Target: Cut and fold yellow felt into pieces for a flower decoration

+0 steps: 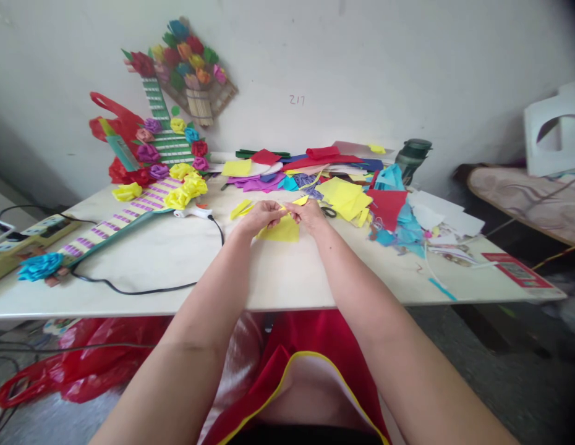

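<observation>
My left hand [265,216] and my right hand [307,214] meet over the middle of the white table [213,266]. Both are closed, pinching a narrow piece of yellow crepe paper between the fingertips. Part of that piece shows above my right hand, and the fingers cover the rest. Below them a yellow square sheet [282,231] lies flat on the table. Left of my left hand are folded yellow pieces [241,209]. Just right of my right hand, the dark handles of scissors [329,212] stick out beside a stack of yellow sheets [344,196].
A glue gun [193,213] with a black cord lies at left. Behind it stands a guitar-shaped craft [169,145] with paper flowers. Coloured sheets [315,162] line the wall, with a dark bottle [413,159] at right. Scraps [403,232] and a power strip [32,238] occupy the sides.
</observation>
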The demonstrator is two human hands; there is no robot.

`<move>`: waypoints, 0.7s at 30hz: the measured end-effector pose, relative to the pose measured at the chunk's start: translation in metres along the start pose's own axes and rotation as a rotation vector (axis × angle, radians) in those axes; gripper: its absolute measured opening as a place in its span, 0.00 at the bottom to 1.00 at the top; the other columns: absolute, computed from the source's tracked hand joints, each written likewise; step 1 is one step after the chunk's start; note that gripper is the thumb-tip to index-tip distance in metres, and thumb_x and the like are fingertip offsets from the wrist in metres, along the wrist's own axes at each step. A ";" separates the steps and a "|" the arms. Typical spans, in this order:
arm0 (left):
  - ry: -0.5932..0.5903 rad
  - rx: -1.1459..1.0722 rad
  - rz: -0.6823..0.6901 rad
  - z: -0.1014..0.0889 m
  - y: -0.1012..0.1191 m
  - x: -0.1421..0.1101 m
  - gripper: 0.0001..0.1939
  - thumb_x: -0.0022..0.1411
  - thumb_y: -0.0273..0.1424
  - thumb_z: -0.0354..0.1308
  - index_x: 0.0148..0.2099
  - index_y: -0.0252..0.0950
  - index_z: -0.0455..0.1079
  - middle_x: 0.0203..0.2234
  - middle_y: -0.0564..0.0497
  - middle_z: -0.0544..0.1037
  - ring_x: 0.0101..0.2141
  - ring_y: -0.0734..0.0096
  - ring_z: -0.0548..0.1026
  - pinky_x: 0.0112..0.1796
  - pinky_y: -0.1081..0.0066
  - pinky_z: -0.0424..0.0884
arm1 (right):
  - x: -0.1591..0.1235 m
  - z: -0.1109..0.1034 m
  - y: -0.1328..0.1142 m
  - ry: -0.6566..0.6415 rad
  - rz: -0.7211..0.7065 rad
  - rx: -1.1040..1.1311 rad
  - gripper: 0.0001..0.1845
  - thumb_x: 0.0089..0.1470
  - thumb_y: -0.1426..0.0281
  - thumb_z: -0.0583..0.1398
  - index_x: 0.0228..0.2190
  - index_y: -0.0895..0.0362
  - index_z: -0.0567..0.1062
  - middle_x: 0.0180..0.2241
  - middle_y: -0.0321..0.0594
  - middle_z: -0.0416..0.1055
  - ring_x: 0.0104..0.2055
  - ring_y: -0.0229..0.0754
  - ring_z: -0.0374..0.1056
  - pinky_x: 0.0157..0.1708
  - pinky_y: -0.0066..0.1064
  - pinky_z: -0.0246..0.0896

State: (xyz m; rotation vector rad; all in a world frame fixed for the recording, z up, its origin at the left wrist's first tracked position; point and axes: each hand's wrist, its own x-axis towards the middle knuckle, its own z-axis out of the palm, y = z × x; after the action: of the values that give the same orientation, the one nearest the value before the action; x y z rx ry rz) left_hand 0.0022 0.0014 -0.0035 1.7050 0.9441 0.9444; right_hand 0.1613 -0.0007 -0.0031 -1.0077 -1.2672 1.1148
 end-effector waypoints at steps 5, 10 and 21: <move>0.015 -0.002 0.035 0.001 0.002 0.000 0.20 0.48 0.45 0.65 0.27 0.34 0.66 0.14 0.57 0.65 0.16 0.82 0.60 0.20 0.77 0.54 | 0.000 0.001 0.000 0.020 0.013 -0.001 0.20 0.39 0.61 0.69 0.15 0.58 0.66 0.11 0.29 0.60 0.13 0.27 0.51 0.13 0.22 0.47; 0.050 -0.031 0.057 -0.002 0.003 -0.001 0.20 0.47 0.46 0.66 0.27 0.34 0.66 0.14 0.57 0.65 0.16 0.82 0.59 0.20 0.76 0.55 | 0.001 -0.002 0.000 0.028 0.049 0.050 0.19 0.45 0.62 0.66 0.16 0.58 0.64 0.11 0.29 0.61 0.13 0.27 0.51 0.13 0.21 0.48; 0.129 -0.124 0.038 -0.009 -0.003 0.004 0.21 0.44 0.45 0.67 0.24 0.34 0.65 0.13 0.57 0.64 0.15 0.83 0.58 0.19 0.76 0.52 | 0.010 -0.008 0.005 0.082 0.035 0.121 0.22 0.48 0.59 0.65 0.17 0.56 0.62 0.10 0.30 0.61 0.11 0.27 0.51 0.13 0.22 0.46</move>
State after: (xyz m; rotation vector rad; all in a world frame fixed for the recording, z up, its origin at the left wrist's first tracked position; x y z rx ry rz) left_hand -0.0050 0.0090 -0.0030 1.5777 0.9197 1.1265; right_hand 0.1687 0.0100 -0.0062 -0.9777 -1.1071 1.1522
